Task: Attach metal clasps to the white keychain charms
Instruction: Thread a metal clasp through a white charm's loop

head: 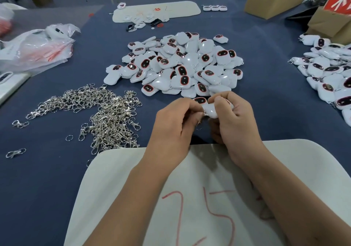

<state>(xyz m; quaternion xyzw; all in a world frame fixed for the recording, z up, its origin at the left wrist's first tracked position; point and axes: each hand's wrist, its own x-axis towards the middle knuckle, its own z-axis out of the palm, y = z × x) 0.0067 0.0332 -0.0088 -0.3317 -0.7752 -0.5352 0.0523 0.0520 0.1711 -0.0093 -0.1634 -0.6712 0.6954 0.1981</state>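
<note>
Just below frame centre, the right hand (232, 119) grips one white charm (210, 110) while the left hand (174, 124) pinches a metal clasp (204, 115) at its edge. Charm looks light, rigid, glossy and slippery; best held by its sides. Unclasped charms (176, 65) and clasps (106, 112) lie in uncountable heaps on the blue surface (57, 179).

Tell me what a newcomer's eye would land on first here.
First, the big heap of white charms in the middle of the blue table. Then the glittering tangle of metal clasps to its left. Nearest the camera, the left hand and right hand meet around one charm.
</note>
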